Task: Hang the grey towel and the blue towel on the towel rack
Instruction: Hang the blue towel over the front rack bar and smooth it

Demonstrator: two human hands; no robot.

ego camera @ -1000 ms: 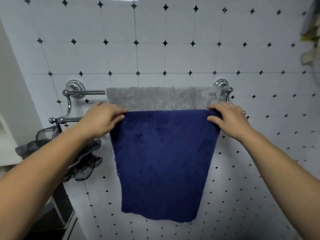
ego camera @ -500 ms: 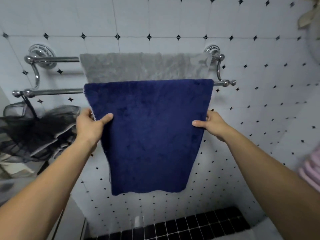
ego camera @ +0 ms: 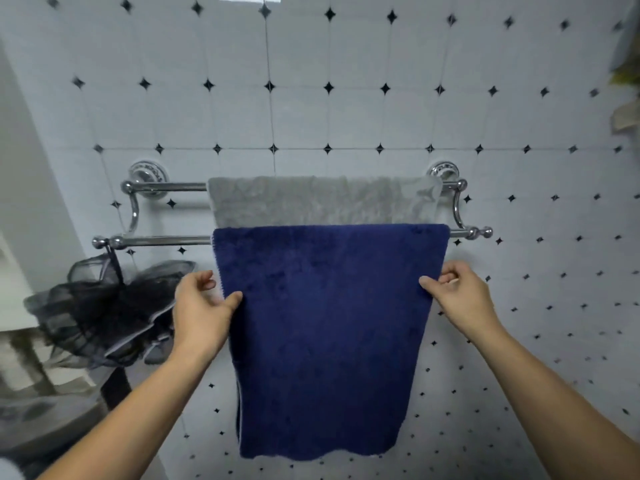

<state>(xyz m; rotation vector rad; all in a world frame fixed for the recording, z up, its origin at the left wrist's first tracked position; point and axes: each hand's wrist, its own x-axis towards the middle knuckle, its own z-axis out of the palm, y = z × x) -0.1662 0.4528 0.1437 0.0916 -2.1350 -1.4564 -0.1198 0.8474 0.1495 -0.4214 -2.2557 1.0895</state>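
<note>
Nearest: your left hand (ego camera: 202, 306) at 9 o'clock of the blue towel (ego camera: 329, 337), thumb laid on its front face, fingers curled behind the edge; it looks like a loose pinch, though contact behind the cloth is hidden. Your right hand (ego camera: 457, 296) at 3 o'clock pinches the opposite edge, thumb in front.

Blue towel hangs over the front bar of the rack (ego camera: 156, 241), draped flat. Behind, at 12 o'clock, the grey towel (ego camera: 311, 202) hangs over the rear bar, lower part hidden by the blue.

Risks, as judgement: tug harder on one side and the blue towel slides skew or off the smooth bar; pull forward and it may drag the grey one.

No containers seen. Black mesh (ego camera: 104, 306) hangs off the front bar's end at 9 o'clock; contents cannot be told.
</note>
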